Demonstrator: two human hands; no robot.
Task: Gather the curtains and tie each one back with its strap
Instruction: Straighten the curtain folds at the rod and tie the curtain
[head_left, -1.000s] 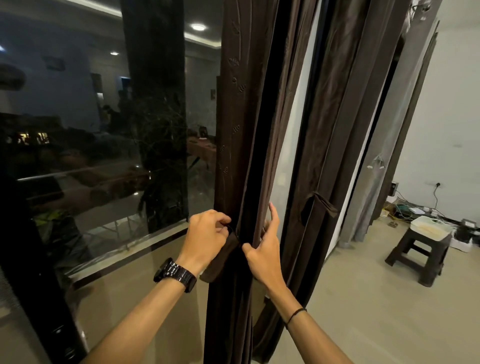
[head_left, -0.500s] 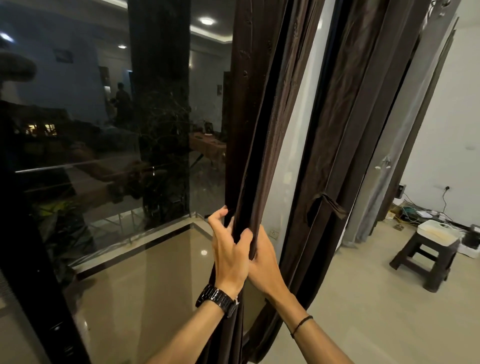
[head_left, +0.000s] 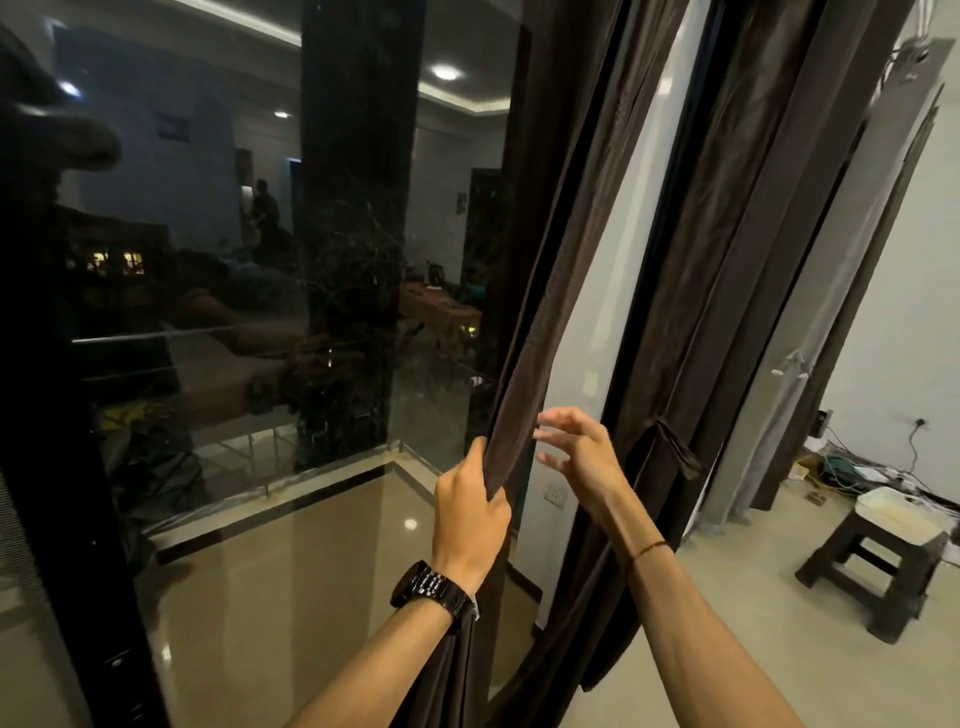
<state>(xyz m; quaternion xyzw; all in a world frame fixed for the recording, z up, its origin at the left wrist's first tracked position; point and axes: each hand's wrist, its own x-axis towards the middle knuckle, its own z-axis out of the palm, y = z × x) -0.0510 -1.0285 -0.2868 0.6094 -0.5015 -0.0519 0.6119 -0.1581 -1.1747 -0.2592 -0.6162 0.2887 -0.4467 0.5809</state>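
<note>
— What is seen to the left of the gathered curtain?
— A dark glass pane is seen there, with ceiling lights mirrored in it.

— How is the gathered curtain held?
— The gathered curtain, brown and bunched into a narrow column, is gripped by the left hand. The fingers are curled tightly round the fabric. A black watch is worn on that wrist, below the grip.

— And just to the right of it?
— The right hand is held beside the gathered curtain. Its fingers are spread and lightly bent, and nothing is grasped. Whether the fingertips touch the fabric cannot be told. A thin dark band is worn at that wrist.

— What is found further right?
— A second brown curtain is hung to the right of the gathered curtain, with a strap on it at about hand height. Whether the strap is fastened cannot be told. Well to the right, a grey curtain, a dark stool and cables on the floor are seen.
</note>
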